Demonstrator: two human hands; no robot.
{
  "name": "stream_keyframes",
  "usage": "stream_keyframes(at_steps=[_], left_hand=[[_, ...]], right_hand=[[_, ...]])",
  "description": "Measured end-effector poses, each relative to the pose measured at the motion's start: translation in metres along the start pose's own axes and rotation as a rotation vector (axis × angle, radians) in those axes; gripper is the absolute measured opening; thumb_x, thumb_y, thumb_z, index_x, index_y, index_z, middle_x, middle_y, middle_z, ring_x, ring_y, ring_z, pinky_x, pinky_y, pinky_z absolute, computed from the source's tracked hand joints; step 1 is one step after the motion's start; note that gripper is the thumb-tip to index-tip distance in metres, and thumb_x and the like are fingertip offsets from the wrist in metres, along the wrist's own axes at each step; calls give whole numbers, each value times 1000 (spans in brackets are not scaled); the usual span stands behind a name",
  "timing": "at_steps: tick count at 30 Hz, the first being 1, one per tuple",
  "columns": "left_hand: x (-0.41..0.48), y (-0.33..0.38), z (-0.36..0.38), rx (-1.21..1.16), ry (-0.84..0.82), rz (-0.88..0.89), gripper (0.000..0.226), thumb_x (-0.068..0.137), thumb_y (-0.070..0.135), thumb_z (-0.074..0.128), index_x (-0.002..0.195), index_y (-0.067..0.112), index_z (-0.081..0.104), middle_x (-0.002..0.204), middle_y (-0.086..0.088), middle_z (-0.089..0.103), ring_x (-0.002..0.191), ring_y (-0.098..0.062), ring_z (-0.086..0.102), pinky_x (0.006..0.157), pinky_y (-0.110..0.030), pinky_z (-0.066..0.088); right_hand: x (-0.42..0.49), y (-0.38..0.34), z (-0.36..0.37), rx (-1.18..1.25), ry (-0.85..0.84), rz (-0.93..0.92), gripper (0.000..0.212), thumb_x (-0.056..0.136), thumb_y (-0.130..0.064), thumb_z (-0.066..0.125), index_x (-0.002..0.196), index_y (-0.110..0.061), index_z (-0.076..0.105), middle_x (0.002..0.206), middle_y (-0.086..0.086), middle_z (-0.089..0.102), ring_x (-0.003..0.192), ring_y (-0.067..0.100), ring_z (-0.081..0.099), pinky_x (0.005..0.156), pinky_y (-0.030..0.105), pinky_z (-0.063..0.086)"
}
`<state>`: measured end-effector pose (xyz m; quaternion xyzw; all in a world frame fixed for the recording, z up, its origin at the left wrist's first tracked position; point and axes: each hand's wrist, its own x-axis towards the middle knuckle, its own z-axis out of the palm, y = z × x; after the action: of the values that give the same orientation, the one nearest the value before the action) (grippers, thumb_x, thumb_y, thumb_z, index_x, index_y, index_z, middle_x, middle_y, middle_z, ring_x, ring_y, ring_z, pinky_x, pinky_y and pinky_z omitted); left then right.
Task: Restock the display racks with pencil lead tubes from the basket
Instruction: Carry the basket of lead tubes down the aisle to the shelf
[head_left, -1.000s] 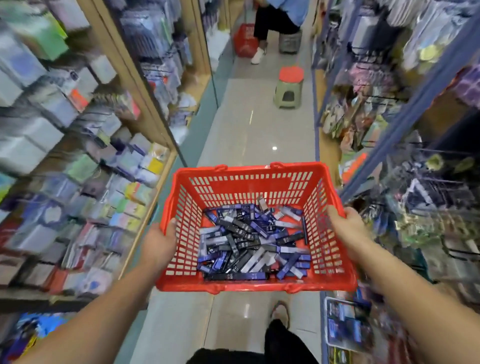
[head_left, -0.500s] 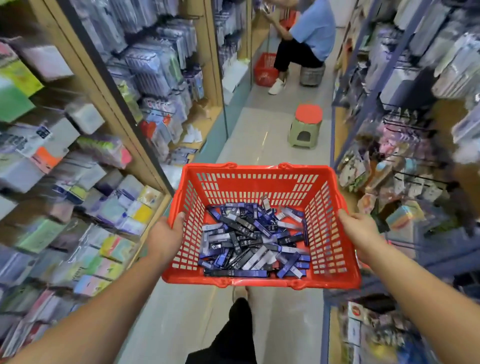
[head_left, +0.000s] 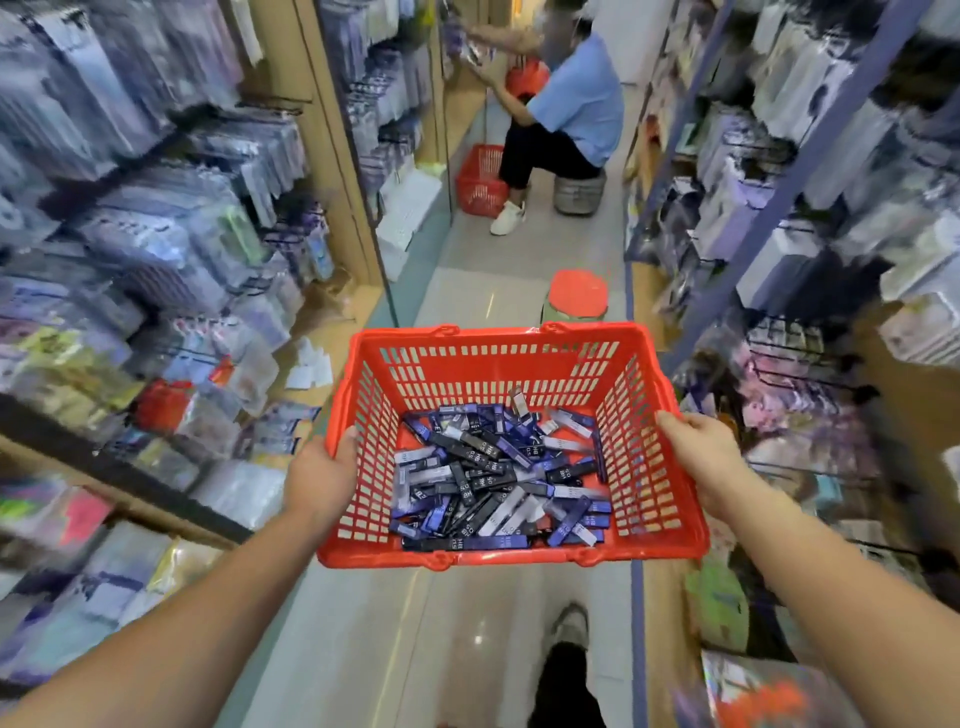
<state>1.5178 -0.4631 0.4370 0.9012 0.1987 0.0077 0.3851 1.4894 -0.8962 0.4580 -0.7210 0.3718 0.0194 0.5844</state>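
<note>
Left hand (head_left: 319, 480), right hand (head_left: 698, 457) grip basket (head_left: 498, 353) side rims, tubes (head_left: 498, 478) heaped inside. Step, seemingly: carrying stock between racks (head_left: 156, 260). Next likely: set basket down, free one hand.

You are in a stationery shop, in a narrow tiled aisle (head_left: 467, 649). Display racks (head_left: 156, 234) on both sides are crowded with hanging packets on pegs, their print lost to blur. The red shopping basket (head_left: 498, 344) in front of you is the slotted plastic retail kind, loaded with pencil lead tubes (head_left: 493, 478). Farther along, a seated person (head_left: 576, 98) reaches into a rack, with a second red basket (head_left: 480, 179) beside them.
</note>
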Motion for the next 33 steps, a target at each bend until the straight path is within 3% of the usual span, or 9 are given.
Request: stream_keyframes(at_steps=[6, 10, 16, 20, 22, 26, 28, 31, 33], left_hand=[[96, 82, 77, 24, 22, -81, 59, 98, 63, 50, 102, 7, 69, 90, -17, 74, 83, -39, 71, 74, -39, 53], [158, 129, 114, 21, 17, -147, 51, 102, 57, 50, 105, 8, 66, 70, -2, 66, 59, -18, 64, 58, -27, 47], [250, 179, 146, -16, 75, -206, 49, 103, 55, 49, 107, 9, 65, 84, -11, 72, 68, -24, 68, 68, -34, 54], [328, 194, 161, 4, 98, -246, 55, 100, 62, 47, 105, 11, 65, 93, -14, 74, 82, -34, 71, 77, -39, 57], [373, 202, 172, -6, 113, -255, 53, 101, 58, 49, 104, 7, 64, 97, -18, 74, 88, -39, 70, 80, -40, 55], [461, 227, 190, 9, 113, -231, 44, 104, 50, 49, 101, 8, 62, 100, -21, 73, 94, -42, 70, 76, -38, 48], [500, 242, 198, -7, 120, -212, 47, 104, 50, 48, 104, 6, 65, 99, -22, 74, 94, -43, 70, 80, -42, 52], [555, 268, 210, 43, 109, -228, 48, 104, 49, 48, 113, 5, 65, 103, -25, 73, 97, -45, 69, 81, -43, 50], [589, 288, 221, 35, 90, -217, 50, 104, 52, 46, 115, 8, 66, 103, -23, 73, 96, -44, 69, 81, -43, 51]], right_hand=[[148, -65, 7, 16, -17, 40, 39, 88, -38, 74, 104, -2, 72, 90, 20, 77, 81, 37, 75, 86, 60, 59], [231, -125, 18, -109, -52, -29, 29, 96, -30, 67, 100, -2, 70, 90, 18, 75, 81, 34, 74, 85, 52, 61], [332, -223, 63, -198, -117, -128, 19, 100, -24, 61, 95, -6, 60, 92, 14, 67, 69, 21, 62, 76, 38, 53], [400, -273, 112, -235, -165, -199, 18, 102, -26, 60, 114, -12, 58, 92, 9, 62, 69, 17, 58, 73, 30, 45], [430, -297, 141, -233, -149, -221, 15, 102, -25, 61, 110, -12, 60, 95, 11, 62, 69, 17, 57, 70, 27, 45], [498, -338, 186, -180, -183, -146, 24, 100, -23, 66, 112, -2, 66, 95, 13, 70, 65, 12, 63, 67, 26, 50], [532, -362, 201, -147, -222, -89, 31, 100, -18, 65, 124, 2, 65, 91, 10, 71, 61, 13, 66, 52, 19, 53], [570, -396, 214, -130, -226, -36, 23, 101, -14, 64, 121, -3, 64, 75, 1, 71, 52, 9, 67, 42, 13, 48], [599, -418, 223, -110, -228, -14, 24, 100, -15, 65, 120, -3, 64, 77, 3, 68, 59, 15, 67, 44, 16, 50]])
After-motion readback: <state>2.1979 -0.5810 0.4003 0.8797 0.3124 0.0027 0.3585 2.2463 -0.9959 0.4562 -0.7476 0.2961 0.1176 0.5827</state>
